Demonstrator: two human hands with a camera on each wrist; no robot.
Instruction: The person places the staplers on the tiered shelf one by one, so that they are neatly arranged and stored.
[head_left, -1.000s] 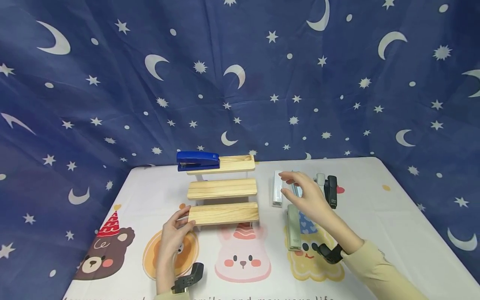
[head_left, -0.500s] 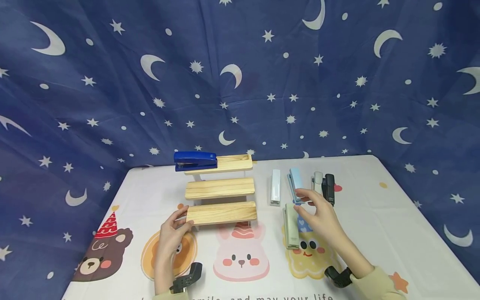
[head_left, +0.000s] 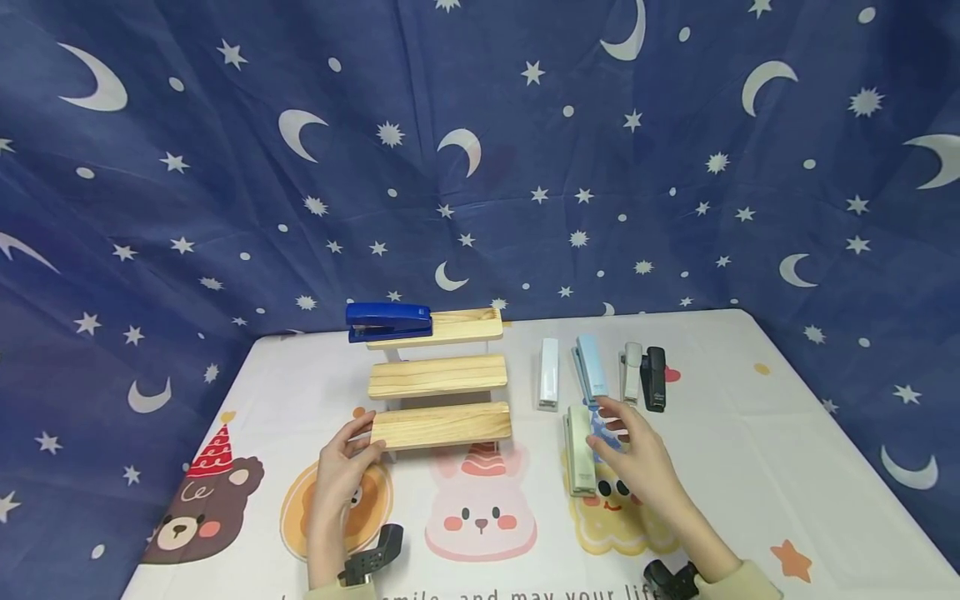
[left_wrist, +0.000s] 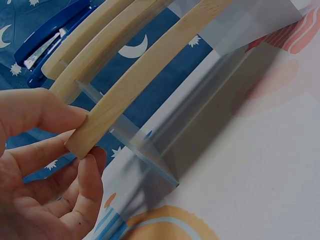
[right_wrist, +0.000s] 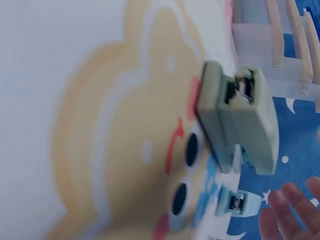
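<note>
My left hand (head_left: 339, 479) grips the left end of the lowest step of a three-tier wooden display rack (head_left: 442, 425). In the left wrist view, the thumb and fingers pinch that step's end (left_wrist: 85, 140). A dark blue stapler (head_left: 388, 321) lies on the top step, jutting past its left end. Beside the pale green stapler (head_left: 581, 454) hovers my right hand (head_left: 643, 462), fingers loosely bent and holding nothing. The right wrist view shows the green stapler (right_wrist: 250, 120) apart from the fingertips (right_wrist: 295, 205). Just beyond that hand lies a light blue stapler (head_left: 592, 367).
Behind stand a white stapler (head_left: 549, 373), a grey stapler (head_left: 632, 372) and a black stapler (head_left: 656, 379). A printed white cloth (head_left: 787, 433) covers the table; a blue curtain (head_left: 510, 250) with moons and stars hangs at the back.
My right hand has come from above the far staplers toward me, down beside the green stapler. The left hand keeps its grip on the rack. The whole head view has shifted slightly.
</note>
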